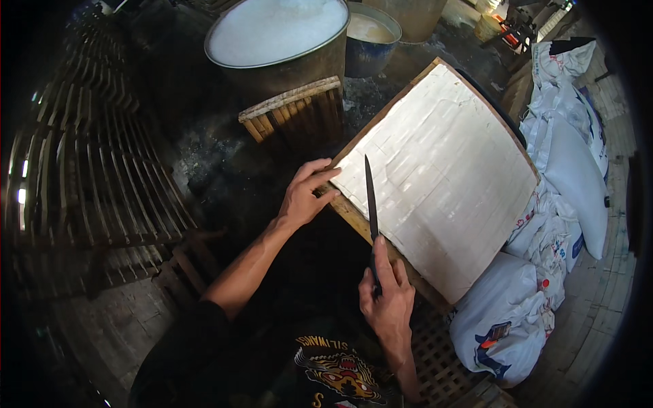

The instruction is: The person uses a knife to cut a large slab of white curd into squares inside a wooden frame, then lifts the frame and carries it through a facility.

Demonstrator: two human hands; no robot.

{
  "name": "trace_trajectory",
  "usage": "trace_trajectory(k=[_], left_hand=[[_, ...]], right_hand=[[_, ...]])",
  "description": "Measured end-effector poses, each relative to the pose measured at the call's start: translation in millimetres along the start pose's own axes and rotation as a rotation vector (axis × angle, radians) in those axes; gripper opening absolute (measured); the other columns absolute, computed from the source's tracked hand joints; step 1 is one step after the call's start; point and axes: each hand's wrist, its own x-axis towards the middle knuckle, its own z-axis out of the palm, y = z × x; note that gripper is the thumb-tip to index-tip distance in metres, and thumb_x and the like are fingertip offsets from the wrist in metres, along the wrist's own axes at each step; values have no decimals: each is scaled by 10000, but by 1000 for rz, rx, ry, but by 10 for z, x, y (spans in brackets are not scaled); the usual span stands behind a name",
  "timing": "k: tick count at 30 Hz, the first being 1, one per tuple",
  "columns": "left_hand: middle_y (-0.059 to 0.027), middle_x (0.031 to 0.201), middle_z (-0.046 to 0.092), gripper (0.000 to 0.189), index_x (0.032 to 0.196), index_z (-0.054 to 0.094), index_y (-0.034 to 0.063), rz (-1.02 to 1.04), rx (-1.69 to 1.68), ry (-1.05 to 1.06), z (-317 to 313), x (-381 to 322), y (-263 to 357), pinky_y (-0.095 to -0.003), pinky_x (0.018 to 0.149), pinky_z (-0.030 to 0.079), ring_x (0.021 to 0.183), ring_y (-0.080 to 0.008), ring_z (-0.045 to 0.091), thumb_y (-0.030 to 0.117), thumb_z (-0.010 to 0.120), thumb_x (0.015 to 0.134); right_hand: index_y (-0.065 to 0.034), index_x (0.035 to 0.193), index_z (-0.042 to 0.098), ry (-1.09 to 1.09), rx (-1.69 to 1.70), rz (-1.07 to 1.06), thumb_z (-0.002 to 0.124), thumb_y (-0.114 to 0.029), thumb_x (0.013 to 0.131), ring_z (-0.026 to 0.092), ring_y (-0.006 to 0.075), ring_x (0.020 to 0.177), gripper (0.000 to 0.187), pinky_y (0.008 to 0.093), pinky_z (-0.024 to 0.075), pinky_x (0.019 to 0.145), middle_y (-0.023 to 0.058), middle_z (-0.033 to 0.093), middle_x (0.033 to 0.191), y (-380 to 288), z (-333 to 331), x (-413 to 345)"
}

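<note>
A long, narrow-bladed knife (371, 196) is held by its dark handle in my right hand (388, 290), with the index finger stretched along it. Its blade points away from me, over the near left part of a flat white slab or sheet (444, 178). That white layer lies on a wooden board (352, 214), whose edge shows along the near side. Faint lines cross the white surface; whether they are cuts cannot be told. My left hand (306, 191) rests at the board's left corner, fingertips on the edge and thumb apart below.
A large metal tub (285, 69) of white, foamy stuff stands beyond, beside a blue tub (370, 56) of pale liquid. A bamboo rack (301, 112) leans before them. Full white sacks (566, 153) line the right. Slatted racks (97, 173) stand at left, a woven lattice (438, 357) below.
</note>
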Motion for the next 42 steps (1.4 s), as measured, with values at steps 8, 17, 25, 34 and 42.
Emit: trace_trajectory(k=[8,17,25,34,42], left_hand=[[-90,1442,740,486,1317,822,162,246,179,-80,6,94,-488,-407,1042,620,1219,-314,744,84,922,848],[-106,1366,778,437,1256,845,137,247,135,-36,-16,104,-524,-396,993,646,1166,-315,775,62,922,833],[-86,1335,791,407,1248,847,140,276,150,-36,-4,123,-503,-392,985,652,1159,-293,782,73,900,850],[-112,1442,739,568,1399,774,121,178,64,-96,15,67,-612,-414,1105,577,1293,-306,716,100,908,847],[-232,1669,470,1251,1671,386,-18,272,145,-255,96,267,-401,-521,1259,395,1542,-422,462,285,1046,653]], right_hand=[[-135,1628,564,29,-243,89,735,-54,972,727,359,694,683,484,604,607,186,696,1009,138,947,579],[-172,1645,550,-18,-286,163,744,-68,969,727,347,709,711,473,605,621,144,694,967,201,1159,761],[-164,1604,597,15,-363,137,747,-87,964,728,348,697,662,465,605,607,140,681,943,262,1263,959],[-138,1572,630,-227,-395,337,739,-50,958,744,372,744,630,471,620,651,197,716,1017,38,824,-132],[-138,1596,606,-29,-323,191,744,-81,960,725,380,694,653,481,611,639,170,676,869,71,510,777]])
